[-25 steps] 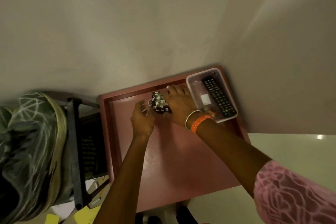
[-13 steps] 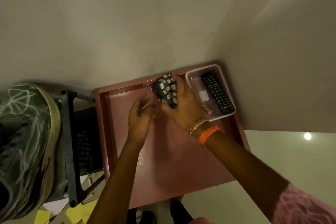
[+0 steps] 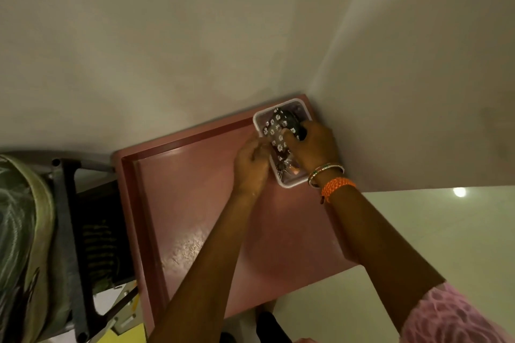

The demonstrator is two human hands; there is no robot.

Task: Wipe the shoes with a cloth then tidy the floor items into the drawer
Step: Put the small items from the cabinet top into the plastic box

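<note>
I see right hand [image 3: 313, 145] fingers curled around daisy-print black pouch [image 3: 276, 131] | clear rounded plastic tub [image 3: 289, 183], upper right | left hand [image 3: 250, 166] fingers curled at tub rim | glossy pink drawer [image 3: 195, 203]

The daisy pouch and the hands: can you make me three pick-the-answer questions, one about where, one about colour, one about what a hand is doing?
1. Where is the daisy pouch?
A. over the clear tub
B. on the floor
C. on the chair

2. What colour is the thick wristband?
A. blue
B. orange
C. white

3. What is the right hand doing?
A. hanging free
B. lying flat on the tray
C. gripping the pouch

Answers: A, the pouch sits within the tub's rim; B, it is bright orange; C, fingers curl round the pouch.
</note>
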